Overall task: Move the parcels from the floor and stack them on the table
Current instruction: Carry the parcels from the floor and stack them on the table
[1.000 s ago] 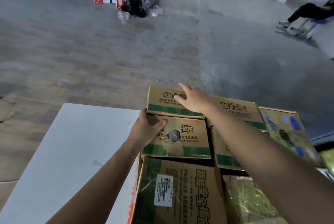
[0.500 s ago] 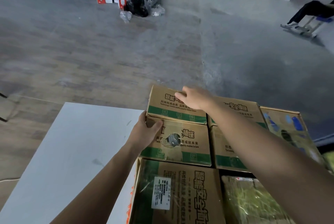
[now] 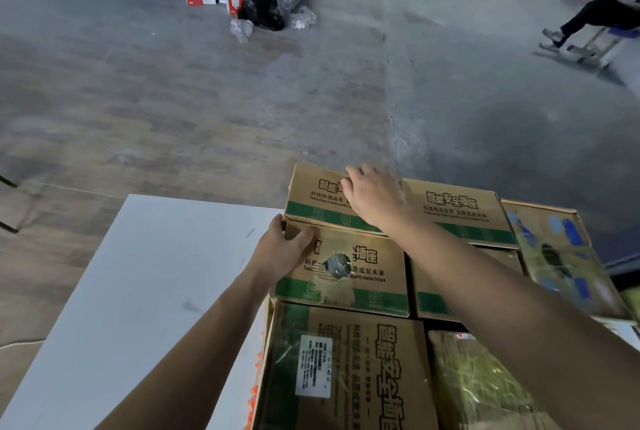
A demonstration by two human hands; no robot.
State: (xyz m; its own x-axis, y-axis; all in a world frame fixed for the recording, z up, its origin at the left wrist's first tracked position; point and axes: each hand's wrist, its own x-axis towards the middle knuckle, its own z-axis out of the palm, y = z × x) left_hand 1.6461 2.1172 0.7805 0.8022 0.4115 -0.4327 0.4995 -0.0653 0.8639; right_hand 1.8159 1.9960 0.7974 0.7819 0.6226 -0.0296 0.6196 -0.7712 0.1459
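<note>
I'm squaring the stack, which is sitting at 3 o'clock on the table. My left hand is gripping the holed box at its 10 o'clock corner. My right hand is resting with relaxed fingers on the far box at 12 o'clock. Next, I'm judging, comes nudging the edges flush, gently.

Left hand grips near parcel, right hand touches far parcel.
</note>
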